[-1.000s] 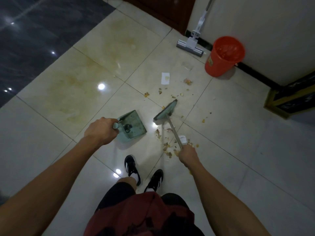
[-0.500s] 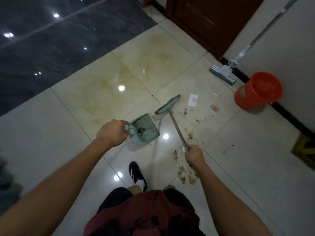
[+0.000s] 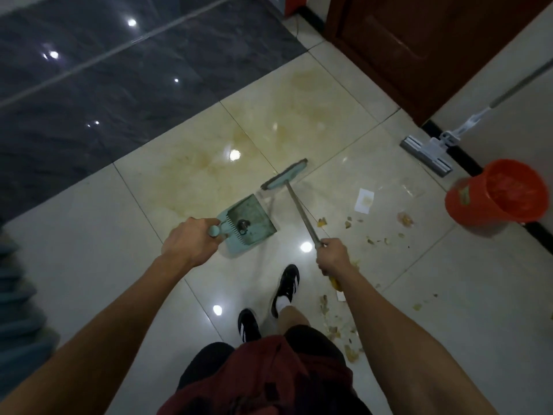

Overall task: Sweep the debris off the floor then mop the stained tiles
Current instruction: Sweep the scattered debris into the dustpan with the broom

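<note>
Gripped in the left hand (image 3: pixel 191 245) is the dustpan (image 3: pixel 248 224), the right hand (image 3: pixel 333 256) clasping the broom (image 3: pixel 285 175)

The left hand (image 3: pixel 191 244) grips the handle of a teal dustpan (image 3: pixel 250 226), which holds a small dark clump. The right hand (image 3: pixel 333 256) grips the metal shaft of a broom (image 3: pixel 284 176), its teal head lying just beyond the dustpan's mouth. Debris (image 3: pixel 348 224) is scattered on the floor (image 3: pixel 449 280) to the right and beside the person's right shoe (image 3: pixel 285 287). A paper scrap (image 3: pixel 364 200) lies near an orange bucket (image 3: pixel 498 194). A mop (image 3: pixel 428 151) leans against the wall. Yellowish stains (image 3: pixel 209 166) mark the tiles ahead.
</note>
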A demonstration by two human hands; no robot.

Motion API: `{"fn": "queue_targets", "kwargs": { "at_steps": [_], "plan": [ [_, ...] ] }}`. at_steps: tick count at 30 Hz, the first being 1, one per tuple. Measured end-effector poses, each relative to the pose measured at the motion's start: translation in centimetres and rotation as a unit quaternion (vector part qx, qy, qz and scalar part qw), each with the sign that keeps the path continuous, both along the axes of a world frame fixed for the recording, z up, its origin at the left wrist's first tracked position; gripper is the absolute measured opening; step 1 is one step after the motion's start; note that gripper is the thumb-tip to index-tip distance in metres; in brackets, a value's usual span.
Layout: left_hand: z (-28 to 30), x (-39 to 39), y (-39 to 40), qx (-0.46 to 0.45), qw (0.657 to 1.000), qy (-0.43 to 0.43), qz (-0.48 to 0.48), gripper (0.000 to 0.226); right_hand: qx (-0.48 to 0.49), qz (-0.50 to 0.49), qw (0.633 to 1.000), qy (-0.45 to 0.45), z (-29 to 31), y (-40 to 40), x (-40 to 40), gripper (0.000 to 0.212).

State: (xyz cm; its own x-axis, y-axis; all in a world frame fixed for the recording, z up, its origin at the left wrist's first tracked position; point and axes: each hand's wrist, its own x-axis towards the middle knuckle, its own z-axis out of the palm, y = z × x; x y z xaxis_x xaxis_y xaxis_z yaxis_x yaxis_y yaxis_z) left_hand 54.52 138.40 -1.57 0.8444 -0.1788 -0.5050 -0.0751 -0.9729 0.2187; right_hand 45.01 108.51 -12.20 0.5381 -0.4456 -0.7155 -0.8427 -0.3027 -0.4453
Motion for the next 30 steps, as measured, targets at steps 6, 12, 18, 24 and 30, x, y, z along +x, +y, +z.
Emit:
{"fn": "queue_targets", "kwargs": {
  "at_steps": [6,12,18,24,30],
  "plan": [
    [0.6,5.3,-2.5,0.017,0.999,0.009,0.043,0.022,0.05,0.01,0.998,0.028,-0.8,-2.4,9.4,0.035],
    [-0.2,9.1,-4.3,0.033,0.998,0.018,0.059,0.02,0.061,0.049,0.997,0.023,-2.9,-3.5,16.2,0.023],
    [-0.2,10.6,-4.4,0.033,0.997,0.017,0.067,0.02,0.062,0.049,0.996,0.045,-3.1,-3.4,17.7,0.011],
    [-1.1,11.2,-3.5,0.03,0.999,0.021,0.017,0.016,0.07,-0.043,0.994,0.068,-2.5,-3.4,13.8,0.013],
    [-1.1,11.6,-2.3,0.015,0.998,0.019,-0.059,0.019,0.056,-0.12,0.988,0.077,-1.8,-2.1,6.7,0.017]
  ]
}}
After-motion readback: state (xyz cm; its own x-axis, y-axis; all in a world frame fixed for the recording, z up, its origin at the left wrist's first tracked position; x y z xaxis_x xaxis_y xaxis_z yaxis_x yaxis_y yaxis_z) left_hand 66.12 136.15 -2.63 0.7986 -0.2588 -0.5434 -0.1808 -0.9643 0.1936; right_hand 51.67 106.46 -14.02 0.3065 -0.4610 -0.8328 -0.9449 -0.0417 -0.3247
